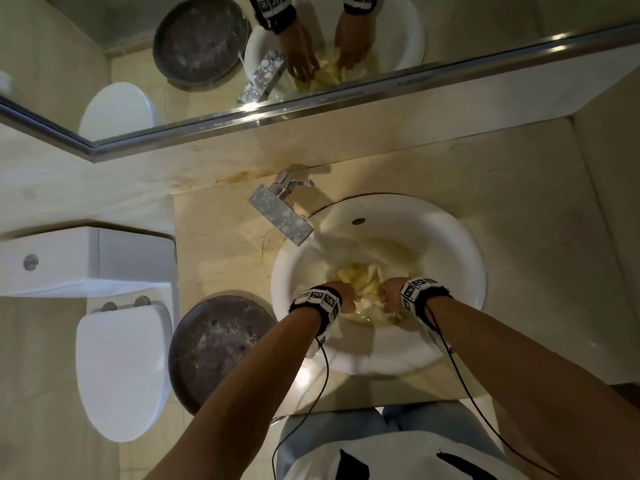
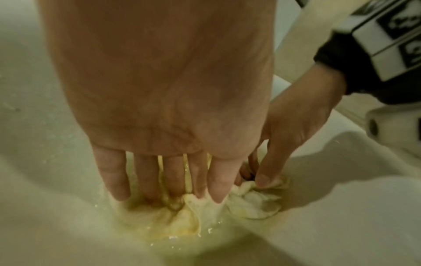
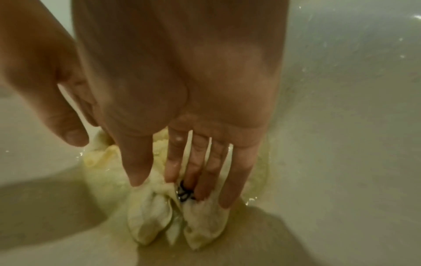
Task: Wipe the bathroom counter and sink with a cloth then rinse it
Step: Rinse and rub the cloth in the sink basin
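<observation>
A wet, yellowish-white cloth [image 1: 360,275] [image 2: 182,221] [image 3: 150,221] lies bunched at the bottom of the white round sink [image 1: 450,244] [image 2: 45,126] [image 3: 341,126], in a little murky water. My left hand [image 1: 341,296] [image 2: 182,176] presses its straight, spread fingers down into the cloth's left part. My right hand [image 1: 389,292] [image 3: 182,171] [image 2: 284,144] pinches a gathered fold of the cloth between thumb and fingers. A small dark looped mark [image 3: 184,194] shows under the right fingertips. The chrome faucet [image 1: 282,213] juts over the sink's back left rim.
The beige marble counter [image 1: 225,244] surrounds the sink. A dark round basin [image 1: 221,351] sits at its left front. Further left stand a white toilet [image 1: 121,368] and its cistern [image 1: 86,258]. A mirror [image 1: 485,26] spans the back wall.
</observation>
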Demonstrator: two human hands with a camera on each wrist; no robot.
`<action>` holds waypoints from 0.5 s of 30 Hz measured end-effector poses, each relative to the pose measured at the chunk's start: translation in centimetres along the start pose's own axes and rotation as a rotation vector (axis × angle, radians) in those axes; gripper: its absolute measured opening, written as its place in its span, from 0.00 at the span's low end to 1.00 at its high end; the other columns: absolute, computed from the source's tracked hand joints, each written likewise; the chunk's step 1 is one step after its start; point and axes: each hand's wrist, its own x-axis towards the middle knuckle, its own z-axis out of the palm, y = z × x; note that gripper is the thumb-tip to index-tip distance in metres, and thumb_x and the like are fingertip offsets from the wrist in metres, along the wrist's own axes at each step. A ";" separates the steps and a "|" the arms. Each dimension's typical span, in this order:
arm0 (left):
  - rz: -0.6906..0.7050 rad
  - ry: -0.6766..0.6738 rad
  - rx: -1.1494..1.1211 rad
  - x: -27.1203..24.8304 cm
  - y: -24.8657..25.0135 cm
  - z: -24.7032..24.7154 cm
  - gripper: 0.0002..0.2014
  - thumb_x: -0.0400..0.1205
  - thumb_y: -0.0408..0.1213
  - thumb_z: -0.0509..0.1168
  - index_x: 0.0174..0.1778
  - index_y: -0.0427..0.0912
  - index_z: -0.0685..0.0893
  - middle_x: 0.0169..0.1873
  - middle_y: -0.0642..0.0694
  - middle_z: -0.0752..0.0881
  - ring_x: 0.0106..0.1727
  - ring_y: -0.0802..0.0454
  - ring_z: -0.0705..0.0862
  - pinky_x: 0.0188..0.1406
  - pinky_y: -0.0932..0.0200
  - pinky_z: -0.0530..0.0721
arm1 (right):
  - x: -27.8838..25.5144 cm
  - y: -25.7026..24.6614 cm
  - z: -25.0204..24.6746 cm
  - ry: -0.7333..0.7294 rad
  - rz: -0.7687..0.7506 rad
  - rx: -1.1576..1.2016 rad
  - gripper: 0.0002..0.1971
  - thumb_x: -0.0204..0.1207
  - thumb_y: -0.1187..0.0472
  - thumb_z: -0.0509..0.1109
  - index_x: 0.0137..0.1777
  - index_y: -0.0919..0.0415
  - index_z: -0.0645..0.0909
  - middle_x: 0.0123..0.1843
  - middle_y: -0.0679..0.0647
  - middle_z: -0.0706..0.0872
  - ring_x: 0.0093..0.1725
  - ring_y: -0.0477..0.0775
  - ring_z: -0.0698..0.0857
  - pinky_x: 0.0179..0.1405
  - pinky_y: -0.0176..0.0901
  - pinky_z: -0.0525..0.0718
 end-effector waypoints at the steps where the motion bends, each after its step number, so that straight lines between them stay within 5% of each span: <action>1: 0.009 0.050 -0.013 -0.1 -0.1 0.0 0.24 0.80 0.40 0.66 0.74 0.59 0.79 0.76 0.51 0.76 0.73 0.46 0.78 0.69 0.52 0.79 | -1.0 -0.7 -0.8 0.012 -0.008 -0.013 0.11 0.67 0.47 0.75 0.47 0.47 0.82 0.52 0.52 0.87 0.49 0.57 0.87 0.57 0.55 0.88; 5: 0.107 0.293 0.021 -0.1 -0.2 1.0 0.28 0.80 0.37 0.66 0.77 0.56 0.73 0.81 0.53 0.66 0.80 0.46 0.68 0.74 0.50 0.73 | -2.5 -1.6 -1.9 0.195 -0.074 -0.001 0.27 0.77 0.54 0.73 0.77 0.49 0.75 0.72 0.55 0.78 0.67 0.62 0.81 0.64 0.54 0.83; 9: 0.123 0.291 0.111 0.3 -0.7 2.3 0.48 0.79 0.34 0.69 0.88 0.54 0.44 0.87 0.51 0.41 0.87 0.47 0.44 0.85 0.48 0.55 | -2.3 -1.6 -1.9 0.221 -0.072 -0.003 0.35 0.76 0.53 0.74 0.82 0.46 0.66 0.78 0.54 0.71 0.74 0.62 0.75 0.69 0.59 0.80; 11: 0.101 0.265 0.096 0.3 -0.3 1.7 0.46 0.79 0.35 0.68 0.88 0.55 0.46 0.87 0.52 0.44 0.87 0.45 0.50 0.84 0.47 0.59 | -2.6 -2.1 -2.5 0.191 -0.053 -0.033 0.35 0.74 0.52 0.75 0.81 0.48 0.68 0.76 0.56 0.74 0.71 0.63 0.78 0.65 0.58 0.82; 15: 0.113 0.256 0.186 -0.6 0.7 0.4 0.29 0.82 0.38 0.64 0.80 0.56 0.69 0.81 0.49 0.67 0.76 0.43 0.73 0.71 0.47 0.75 | -3.2 -2.1 -1.1 0.174 -0.049 -0.119 0.34 0.71 0.54 0.78 0.77 0.55 0.75 0.68 0.58 0.85 0.59 0.61 0.88 0.50 0.48 0.87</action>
